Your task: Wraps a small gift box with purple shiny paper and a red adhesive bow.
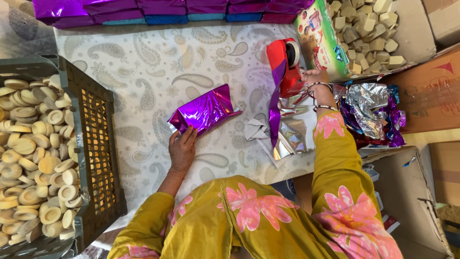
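Observation:
A small box wrapped in shiny purple foil (203,111) lies on the paisley-patterned white cloth (153,67). My left hand (182,147) presses its fingers on the box's near edge and holds it down. My right hand (314,80) reaches to the red tape dispenser (283,64) at the right, fingers at its near side by the tape; what they pinch is too small to tell. A strip of purple and silver foil (282,124) lies between the dispenser and my lap, next to a crumpled white scrap (256,129).
A brown crate (98,144) of round tan cakes stands at the left. Wrapped purple boxes (143,12) line the far edge. A carton of square tan blocks (369,29) and crumpled foil (371,110) sit at the right, beside cardboard boxes (426,91).

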